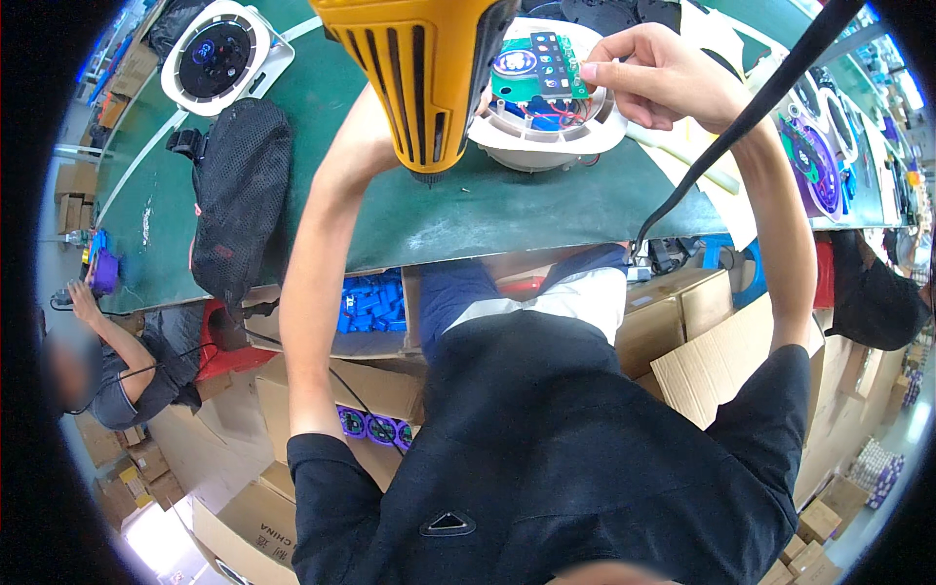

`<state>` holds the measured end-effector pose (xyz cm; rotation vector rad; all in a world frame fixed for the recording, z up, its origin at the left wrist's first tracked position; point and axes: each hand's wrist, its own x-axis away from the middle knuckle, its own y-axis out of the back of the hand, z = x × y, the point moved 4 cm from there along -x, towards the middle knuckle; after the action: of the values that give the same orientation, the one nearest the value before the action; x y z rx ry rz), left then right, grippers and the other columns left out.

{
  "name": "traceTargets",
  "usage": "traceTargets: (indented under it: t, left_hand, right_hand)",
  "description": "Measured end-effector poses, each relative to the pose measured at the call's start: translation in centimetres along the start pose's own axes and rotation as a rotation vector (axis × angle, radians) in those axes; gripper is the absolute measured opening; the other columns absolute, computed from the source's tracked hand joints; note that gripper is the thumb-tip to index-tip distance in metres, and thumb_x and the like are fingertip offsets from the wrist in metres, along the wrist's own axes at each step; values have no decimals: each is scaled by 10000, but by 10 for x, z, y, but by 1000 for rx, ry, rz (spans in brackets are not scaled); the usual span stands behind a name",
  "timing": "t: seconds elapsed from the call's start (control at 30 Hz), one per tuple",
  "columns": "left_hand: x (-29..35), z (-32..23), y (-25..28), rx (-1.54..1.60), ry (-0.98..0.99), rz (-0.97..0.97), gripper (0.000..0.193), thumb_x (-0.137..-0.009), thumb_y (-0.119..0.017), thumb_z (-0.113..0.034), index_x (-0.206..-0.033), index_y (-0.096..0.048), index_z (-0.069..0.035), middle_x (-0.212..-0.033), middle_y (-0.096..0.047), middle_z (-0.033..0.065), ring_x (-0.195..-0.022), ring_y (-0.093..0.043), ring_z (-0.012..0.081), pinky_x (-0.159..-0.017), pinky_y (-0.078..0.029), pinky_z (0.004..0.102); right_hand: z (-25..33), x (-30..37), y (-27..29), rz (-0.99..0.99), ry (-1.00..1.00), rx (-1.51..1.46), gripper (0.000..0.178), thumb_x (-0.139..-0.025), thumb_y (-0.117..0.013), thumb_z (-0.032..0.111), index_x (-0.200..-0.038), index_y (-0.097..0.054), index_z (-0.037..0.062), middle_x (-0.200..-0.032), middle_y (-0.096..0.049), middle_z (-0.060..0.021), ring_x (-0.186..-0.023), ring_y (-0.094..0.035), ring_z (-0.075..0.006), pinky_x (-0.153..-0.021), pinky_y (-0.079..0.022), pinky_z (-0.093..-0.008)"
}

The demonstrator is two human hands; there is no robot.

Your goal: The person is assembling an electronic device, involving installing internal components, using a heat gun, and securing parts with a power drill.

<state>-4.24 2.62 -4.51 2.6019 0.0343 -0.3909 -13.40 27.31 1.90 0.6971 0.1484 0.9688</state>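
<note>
A white round housing [531, 146] sits on the green table [409, 219] in front of me. Over its opening lies a green circuit board [526, 90] carrying a dark block and a round display, with a blue part and red wires beneath. My right hand [658, 78] pinches the board's right edge between thumb and fingers. My left hand [374, 136] reaches to the housing's left side, mostly hidden by a yellow, vented power tool [414, 78] pointing down close to the camera. Only a fingertip shows past the tool, so the left hand's grip is unclear.
Another white round unit [219, 58] with a lit black face stands at far left, near a black mesh bag [244, 195]. A black cable [721, 146] crosses above my right forearm. Blue parts fill a box [372, 304] below the table edge. A co-worker [117, 366] sits left.
</note>
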Motion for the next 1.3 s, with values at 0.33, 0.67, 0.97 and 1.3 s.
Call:
traceTargets:
  t: [0.33, 0.67, 0.97, 1.3]
  left_hand:
    - [-9, -22, 18, -222, -196, 172, 201, -931, -749, -173, -1050, -730, -12, -676, -589, -54, -605, -522, 8, -536, -403, 195]
    - [-7, -24, 17, -263, 87, 248, 205, -889, -789, -169, -1053, -743, -55, -952, -709, 18, -848, -644, 105, -733, -523, 257]
    - [-6, -32, 16, -232, 189, 261, 191, -881, -789, -137, -1046, -750, -48, -964, -720, 28, -869, -656, 110, -756, -535, 261]
    - [-4, -21, 15, -156, 175, 238, 213, -872, -795, -124, -1058, -740, -38, -982, -725, 35, -901, -664, 119, -790, -544, 266]
  right_hand:
    - [4, 9, -13, 55, -10, -172, 388, -1043, -546, 334, -1036, -718, -14, -466, -505, 11, -350, -437, -34, -358, -307, -173]
    - [0, 6, -21, 100, -113, -402, 377, -1052, -540, 310, -1000, -677, -37, -459, -486, 12, -332, -395, -31, -342, -293, -171]
    - [-2, 1, -20, 22, -189, -464, 382, -1054, -529, 300, -1000, -662, -54, -443, -441, 23, -328, -359, -25, -335, -273, -171]
    - [4, -3, -17, 40, -205, -344, 409, -1048, -548, 339, -933, -665, -35, -424, -426, 30, -316, -349, -15, -334, -263, -163]
